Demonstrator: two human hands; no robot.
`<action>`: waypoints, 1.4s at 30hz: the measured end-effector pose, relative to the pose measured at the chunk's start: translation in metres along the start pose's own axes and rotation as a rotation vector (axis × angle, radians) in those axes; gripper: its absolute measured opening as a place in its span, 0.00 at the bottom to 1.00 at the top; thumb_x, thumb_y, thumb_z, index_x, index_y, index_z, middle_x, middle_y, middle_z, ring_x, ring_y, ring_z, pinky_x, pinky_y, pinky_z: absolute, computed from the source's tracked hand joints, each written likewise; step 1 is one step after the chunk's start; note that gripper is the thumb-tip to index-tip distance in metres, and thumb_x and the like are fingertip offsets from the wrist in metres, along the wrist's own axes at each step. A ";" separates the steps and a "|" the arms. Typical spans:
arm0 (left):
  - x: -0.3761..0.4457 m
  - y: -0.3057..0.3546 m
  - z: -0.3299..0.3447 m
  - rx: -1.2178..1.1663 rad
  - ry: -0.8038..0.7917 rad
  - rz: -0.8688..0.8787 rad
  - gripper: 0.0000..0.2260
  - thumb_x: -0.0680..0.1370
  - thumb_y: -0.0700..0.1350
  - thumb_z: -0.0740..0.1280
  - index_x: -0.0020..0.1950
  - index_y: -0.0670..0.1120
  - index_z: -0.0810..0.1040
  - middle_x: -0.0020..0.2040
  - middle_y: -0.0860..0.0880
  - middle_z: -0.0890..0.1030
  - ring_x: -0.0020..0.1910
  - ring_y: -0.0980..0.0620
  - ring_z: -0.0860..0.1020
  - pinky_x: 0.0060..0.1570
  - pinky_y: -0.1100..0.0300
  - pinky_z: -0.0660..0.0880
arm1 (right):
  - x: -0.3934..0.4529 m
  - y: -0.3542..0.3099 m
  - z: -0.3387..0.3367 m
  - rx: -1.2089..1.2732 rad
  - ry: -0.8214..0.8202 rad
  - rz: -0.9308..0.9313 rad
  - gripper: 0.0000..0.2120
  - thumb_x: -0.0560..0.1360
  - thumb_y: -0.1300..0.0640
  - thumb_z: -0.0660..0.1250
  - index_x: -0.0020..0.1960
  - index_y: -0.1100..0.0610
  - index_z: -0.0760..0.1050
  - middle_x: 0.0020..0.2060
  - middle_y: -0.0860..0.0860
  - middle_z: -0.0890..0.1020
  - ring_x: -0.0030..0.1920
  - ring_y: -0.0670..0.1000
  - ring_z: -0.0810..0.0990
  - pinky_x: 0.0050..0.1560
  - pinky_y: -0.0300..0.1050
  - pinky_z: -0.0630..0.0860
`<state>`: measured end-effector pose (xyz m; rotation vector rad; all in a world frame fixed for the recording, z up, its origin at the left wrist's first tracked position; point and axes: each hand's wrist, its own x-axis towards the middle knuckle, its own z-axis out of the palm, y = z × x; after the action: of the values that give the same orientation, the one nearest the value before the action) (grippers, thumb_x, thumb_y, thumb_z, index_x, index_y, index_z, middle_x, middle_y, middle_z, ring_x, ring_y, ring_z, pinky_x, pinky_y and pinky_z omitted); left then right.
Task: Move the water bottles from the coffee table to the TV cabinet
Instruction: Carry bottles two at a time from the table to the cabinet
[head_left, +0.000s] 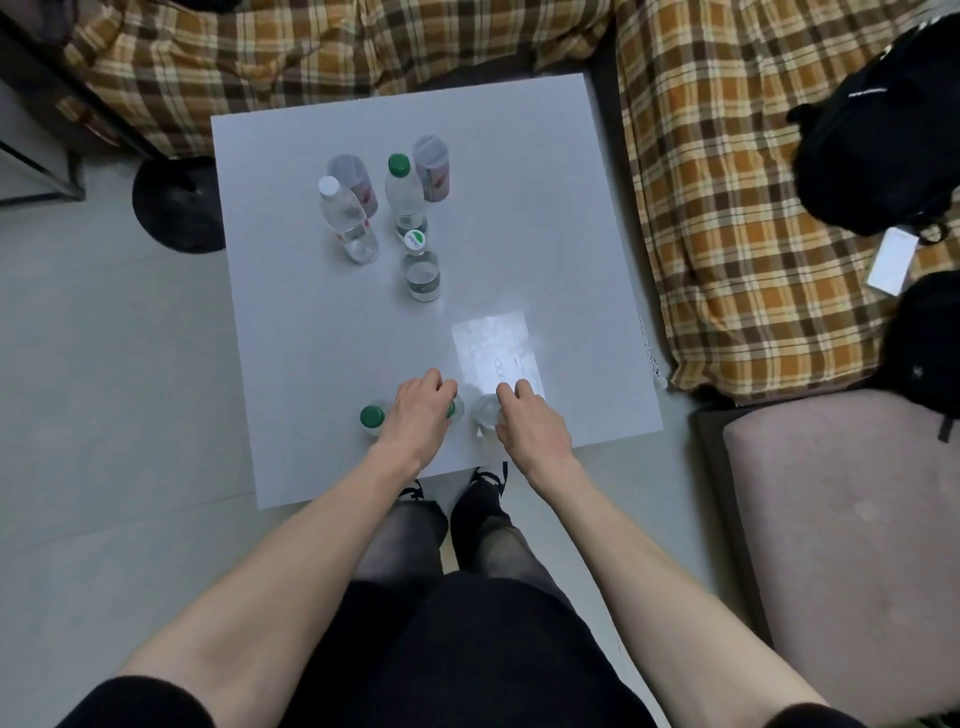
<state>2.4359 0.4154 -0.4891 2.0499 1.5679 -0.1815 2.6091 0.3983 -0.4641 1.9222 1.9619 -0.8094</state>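
Hands (421, 410) (530, 421) each grip a near-edge bottle (485, 410); green-capped bottle (372, 417) stands beside.

Bare table (311, 364) is seen between the far cluster of five bottles (395, 208) and the three near-edge bottles (372, 417), the right half being crossed only by a flat paper sheet (493, 345), plaid bedding (727, 208) crowding beyond.

Eight clear plastic water bottles are standing on the white square coffee table (545, 208): five in a far cluster, three along the near edge. Two bare hands are reaching among those three.
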 end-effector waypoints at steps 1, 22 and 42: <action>-0.001 0.000 -0.001 0.002 -0.005 0.002 0.08 0.78 0.37 0.67 0.56 0.42 0.74 0.54 0.43 0.74 0.50 0.41 0.74 0.48 0.57 0.59 | -0.003 0.003 -0.001 0.006 0.004 0.018 0.09 0.81 0.64 0.59 0.61 0.60 0.69 0.56 0.57 0.73 0.47 0.60 0.76 0.37 0.51 0.66; -0.043 0.073 -0.155 -0.124 0.144 0.448 0.07 0.81 0.40 0.66 0.58 0.40 0.75 0.55 0.44 0.74 0.50 0.42 0.74 0.52 0.48 0.73 | -0.138 0.032 -0.088 0.386 0.589 0.371 0.10 0.76 0.49 0.65 0.47 0.54 0.67 0.43 0.48 0.73 0.43 0.54 0.72 0.35 0.51 0.68; -0.143 0.203 -0.142 0.174 -0.032 1.207 0.15 0.82 0.55 0.65 0.51 0.43 0.70 0.47 0.45 0.77 0.47 0.43 0.74 0.43 0.55 0.65 | -0.372 -0.011 -0.047 0.503 1.169 0.942 0.14 0.78 0.43 0.68 0.47 0.51 0.68 0.42 0.46 0.75 0.42 0.53 0.74 0.39 0.50 0.73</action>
<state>2.5487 0.3292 -0.2406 2.7162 0.1012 0.1123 2.6359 0.1190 -0.2157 3.6378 0.7985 0.2258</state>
